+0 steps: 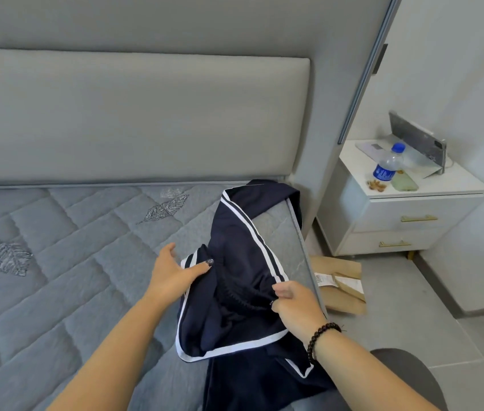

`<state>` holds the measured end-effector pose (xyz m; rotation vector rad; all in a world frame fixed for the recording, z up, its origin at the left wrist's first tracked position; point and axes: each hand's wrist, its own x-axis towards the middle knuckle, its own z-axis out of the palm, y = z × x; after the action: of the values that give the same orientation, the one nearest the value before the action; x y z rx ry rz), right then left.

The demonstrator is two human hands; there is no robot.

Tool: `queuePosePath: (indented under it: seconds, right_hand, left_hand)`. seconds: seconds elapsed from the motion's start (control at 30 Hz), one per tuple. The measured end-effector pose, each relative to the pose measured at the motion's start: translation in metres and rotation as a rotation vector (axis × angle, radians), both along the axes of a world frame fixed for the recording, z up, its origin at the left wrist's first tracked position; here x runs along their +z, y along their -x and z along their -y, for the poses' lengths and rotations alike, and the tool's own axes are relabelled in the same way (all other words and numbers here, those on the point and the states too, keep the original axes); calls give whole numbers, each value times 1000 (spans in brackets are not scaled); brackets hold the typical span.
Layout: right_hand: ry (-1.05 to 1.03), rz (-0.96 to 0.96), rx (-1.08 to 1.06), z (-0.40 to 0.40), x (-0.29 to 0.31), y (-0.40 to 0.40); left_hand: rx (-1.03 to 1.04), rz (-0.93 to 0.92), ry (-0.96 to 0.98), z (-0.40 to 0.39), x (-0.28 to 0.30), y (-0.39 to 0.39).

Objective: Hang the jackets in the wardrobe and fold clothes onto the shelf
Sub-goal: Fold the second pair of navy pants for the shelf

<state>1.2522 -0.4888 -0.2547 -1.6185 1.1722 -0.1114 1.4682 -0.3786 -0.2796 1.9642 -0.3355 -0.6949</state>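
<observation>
Navy trousers with white stripes run from 6 to 12 o'clock along the mattress edge. My left hand pinches the waistband at 9, fingers half-open; my right hand grips it at 3.

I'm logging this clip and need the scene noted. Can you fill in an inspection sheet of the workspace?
Surface: bare quilted grey mattress.
Job's things: navy garment with white stripes, crumpled at the mattress edge.
Clutter: brown paper bag on the floor.
Grips: left hand holds the garment's edge; right hand pinches its waistband.
Cables: nothing seen.
Surroundings: grey headboard; white nightstand with water bottle and propped phone.
</observation>
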Motion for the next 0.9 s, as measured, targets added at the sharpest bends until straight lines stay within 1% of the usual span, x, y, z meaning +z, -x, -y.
queuePosePath:
  seconds: [0.03,0.13,0.17,0.2,0.27,0.33,0.37,0.47,0.5,0.6,0.67,0.73,0.8,0.9]
  right_hand:
    - [16,9,15,-1,-1,0]
    - [36,22,34,0,-4,1]
    - [49,16,46,0,-5,3]
    - [79,-1,78,-1,-8,4]
    - [207,-69,202,-3,-11,8]
    - [312,-89,301,-7,-18,11]
    - [339,-82,319,-8,-20,10]
    - [443,-77,306,-12,-20,2]
    - [433,-14,271,-12,-18,-1]
    - [219,294,80,-5,1,-4]
    - [83,431,15,3,17,7]
    - [57,527,9,12,30,24]
    - [148,571,43,21,42,41]
    - [320,497,66,31,57,63]
  left_hand:
    - [-21,1,-62,6,2,-5]
    - [-77,-183,-150,22,11,-15]
    - [-114,-207,-175,26,14,-14]
    - [-131,-186,-192,30,17,-12]
    - [-87,-113,-163,38,24,-5]
    - [-85,-126,-66,44,41,5]
    - [-123,-146,-1,47,50,10]
    - [-316,-109,79,55,77,34]
    - [-378,-72,93,60,87,44]
    - [-511,-4,192,79,120,79]
    - [-504,1,302,91,146,100]
    - [-454,-35,443,104,174,116]
    - [-445,-89,578,115,203,133]
    - [-467,-130,697,129,242,166]
